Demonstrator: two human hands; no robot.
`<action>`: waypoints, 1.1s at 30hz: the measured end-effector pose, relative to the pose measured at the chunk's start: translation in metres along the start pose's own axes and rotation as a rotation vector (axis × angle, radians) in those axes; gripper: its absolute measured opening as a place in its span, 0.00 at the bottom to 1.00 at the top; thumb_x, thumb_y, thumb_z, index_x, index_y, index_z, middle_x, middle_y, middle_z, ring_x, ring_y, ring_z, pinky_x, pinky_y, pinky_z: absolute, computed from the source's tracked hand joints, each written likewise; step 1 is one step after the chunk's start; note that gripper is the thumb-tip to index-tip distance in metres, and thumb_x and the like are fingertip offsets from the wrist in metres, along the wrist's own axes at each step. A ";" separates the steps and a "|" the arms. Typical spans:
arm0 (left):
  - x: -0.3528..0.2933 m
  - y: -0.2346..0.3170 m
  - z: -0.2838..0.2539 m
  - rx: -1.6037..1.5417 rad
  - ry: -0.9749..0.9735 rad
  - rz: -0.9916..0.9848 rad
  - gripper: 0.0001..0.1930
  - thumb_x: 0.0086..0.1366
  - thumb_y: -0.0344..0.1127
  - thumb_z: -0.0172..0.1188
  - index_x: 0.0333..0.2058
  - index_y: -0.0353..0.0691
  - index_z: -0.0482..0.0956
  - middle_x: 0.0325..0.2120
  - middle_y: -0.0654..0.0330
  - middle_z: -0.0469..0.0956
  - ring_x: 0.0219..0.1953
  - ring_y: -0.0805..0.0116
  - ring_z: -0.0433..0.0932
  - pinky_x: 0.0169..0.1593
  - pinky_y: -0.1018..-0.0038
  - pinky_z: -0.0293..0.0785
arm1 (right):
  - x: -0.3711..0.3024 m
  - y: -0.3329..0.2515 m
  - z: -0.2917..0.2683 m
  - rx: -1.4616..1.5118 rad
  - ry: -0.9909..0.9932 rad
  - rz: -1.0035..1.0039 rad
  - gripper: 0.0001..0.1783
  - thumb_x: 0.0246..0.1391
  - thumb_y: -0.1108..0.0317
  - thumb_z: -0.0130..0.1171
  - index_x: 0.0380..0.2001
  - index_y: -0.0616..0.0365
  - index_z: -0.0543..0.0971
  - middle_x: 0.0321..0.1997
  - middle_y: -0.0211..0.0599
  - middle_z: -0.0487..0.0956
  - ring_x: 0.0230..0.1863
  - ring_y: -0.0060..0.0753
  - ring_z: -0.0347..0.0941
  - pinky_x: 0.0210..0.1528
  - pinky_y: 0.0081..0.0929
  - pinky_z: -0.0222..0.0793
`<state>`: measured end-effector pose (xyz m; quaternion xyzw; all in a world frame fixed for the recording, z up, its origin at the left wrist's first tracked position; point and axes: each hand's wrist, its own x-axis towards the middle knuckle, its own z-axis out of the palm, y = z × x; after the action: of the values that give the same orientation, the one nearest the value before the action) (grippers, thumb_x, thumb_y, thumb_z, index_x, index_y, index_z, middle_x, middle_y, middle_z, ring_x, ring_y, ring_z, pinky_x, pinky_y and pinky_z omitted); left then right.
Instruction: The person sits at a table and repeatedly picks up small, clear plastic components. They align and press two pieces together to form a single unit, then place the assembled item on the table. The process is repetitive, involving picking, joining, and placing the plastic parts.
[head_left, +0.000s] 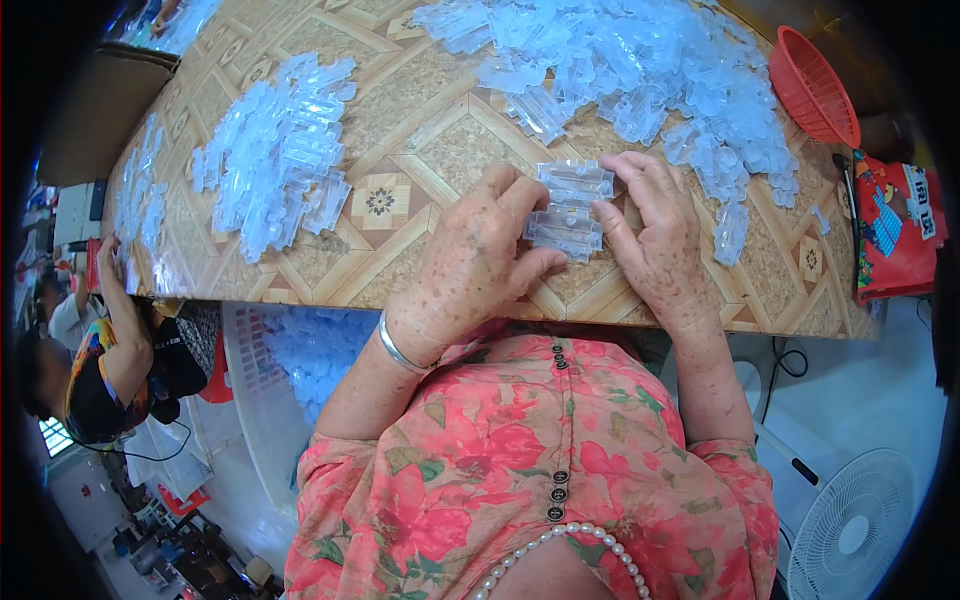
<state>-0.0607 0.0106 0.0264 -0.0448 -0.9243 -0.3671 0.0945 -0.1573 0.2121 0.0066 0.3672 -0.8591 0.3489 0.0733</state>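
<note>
Several clear, ribbed plastic pieces [575,187] lie side by side in a small block near the table's front edge. My left hand [470,245] is at their left ends, its fingers curled against them and the thumb by the nearest piece. On the right side my right hand [655,215] presses its thumb and fingertips to the other ends. The block is held between both hands. What the bent fingers of my left hand cover is hidden.
A large heap of clear plastic pieces [640,60] spreads across the far right; a smaller heap [280,150] sits left. A red basket [815,90] and a red bag [895,230] are at the right edge. Below stand a white crate [245,380] and a fan [853,535]. Another person [105,370] works at far left.
</note>
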 end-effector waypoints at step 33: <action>0.007 -0.006 0.018 -0.581 0.319 0.185 0.23 0.63 0.24 0.66 0.57 0.38 0.78 0.48 0.53 0.76 0.40 0.69 0.81 0.40 0.74 0.82 | -0.001 -0.021 -0.012 1.211 -0.143 0.228 0.20 0.56 0.61 0.75 0.43 0.52 0.74 0.66 0.48 0.70 0.57 0.31 0.73 0.59 0.32 0.71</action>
<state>-0.0708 0.0182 0.0111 -0.0956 -0.7467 -0.6071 0.2543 -0.1438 0.2103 0.0271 0.2722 -0.5453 0.7544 -0.2436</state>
